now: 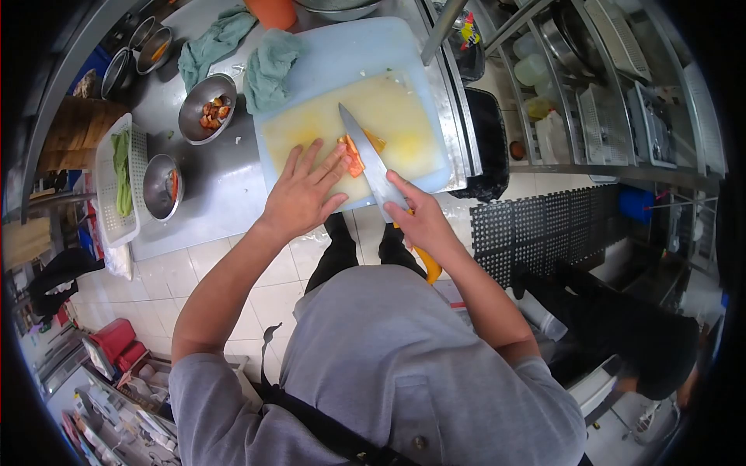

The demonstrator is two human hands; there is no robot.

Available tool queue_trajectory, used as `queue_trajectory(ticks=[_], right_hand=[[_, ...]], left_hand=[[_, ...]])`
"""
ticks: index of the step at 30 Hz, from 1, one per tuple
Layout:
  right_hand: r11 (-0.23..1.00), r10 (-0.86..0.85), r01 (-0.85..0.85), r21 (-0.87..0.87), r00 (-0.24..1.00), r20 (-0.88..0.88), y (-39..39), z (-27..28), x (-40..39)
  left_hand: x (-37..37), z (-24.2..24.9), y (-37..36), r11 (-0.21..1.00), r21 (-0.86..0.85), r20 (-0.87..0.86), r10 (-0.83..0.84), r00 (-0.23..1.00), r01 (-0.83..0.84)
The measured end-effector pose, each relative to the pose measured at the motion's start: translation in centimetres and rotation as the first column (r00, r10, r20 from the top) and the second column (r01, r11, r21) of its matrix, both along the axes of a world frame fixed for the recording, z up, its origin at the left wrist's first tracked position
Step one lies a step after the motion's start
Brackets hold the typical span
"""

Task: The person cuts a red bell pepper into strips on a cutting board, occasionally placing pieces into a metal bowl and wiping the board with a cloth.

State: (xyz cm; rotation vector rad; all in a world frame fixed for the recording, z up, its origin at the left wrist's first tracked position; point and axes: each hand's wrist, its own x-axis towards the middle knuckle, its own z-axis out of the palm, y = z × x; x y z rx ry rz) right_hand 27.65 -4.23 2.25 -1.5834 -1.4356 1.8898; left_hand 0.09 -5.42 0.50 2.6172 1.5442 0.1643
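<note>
My left hand [303, 190] lies flat with fingers spread on an orange piece of food [353, 159] on the yellow-stained white cutting board [404, 109]. A large knife [371, 159] with a yellow handle is gripped in my right hand [416, 217]; its blade rests against the right side of the orange piece, tip pointing away from me.
A green cloth [272, 66] lies on the board's far left corner, another [214, 43] beside it. Metal bowls [206, 109] with cut orange pieces stand on the steel counter, with a white basket of greens [120, 175]. Shelves and a black floor mat [544, 225] are at right.
</note>
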Motion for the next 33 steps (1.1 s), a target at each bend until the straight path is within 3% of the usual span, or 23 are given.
queue_trajectory(ticks=[7,12,29,33], right_hand=[[0.999,0.042,-0.042,-0.009,0.998,0.049,-2.4,0.4,2.1],[0.994,0.029,-0.026,0.104,0.999,-0.030,-0.9,0.0,0.0],[0.999,0.025,-0.025,0.026,1.000,-0.013,-0.8,-0.2,-0.8],[0.999,0.032,-0.030,0.041,0.999,-0.026,-0.4,-0.5,-1.1]], left_hand=[[0.1,-0.3,-0.3,1.000,0.013,0.033,0.023,0.999,-0.024],[0.1,-0.3,-0.2,1.000,0.024,0.030,0.013,0.999,-0.014],[-0.2,-1.5,-0.4,0.995,0.011,0.147,0.096,0.984,-0.099],[0.1,-1.1,-0.2,0.996,0.033,0.095,0.085,0.992,-0.089]])
